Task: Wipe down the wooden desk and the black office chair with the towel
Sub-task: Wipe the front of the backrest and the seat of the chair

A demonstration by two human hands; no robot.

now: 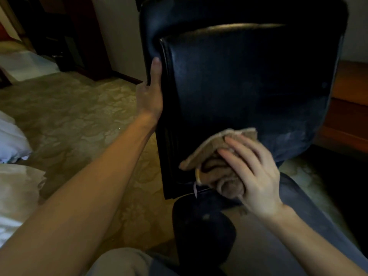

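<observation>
The left hand grips the black chair's back edge, thumb in front. The right hand curls round one bunched brown towel, pressing it against the chair.

The black office chair fills the upper centre and right of the frame, its glossy padded back upright. The tan towel, bunched, lies against its lower part. The wooden desk shows at the right edge.

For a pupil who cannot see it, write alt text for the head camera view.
A right hand holds a bunched brown towel against the lower back of a black office chair. The left hand grips its side edge.
</observation>
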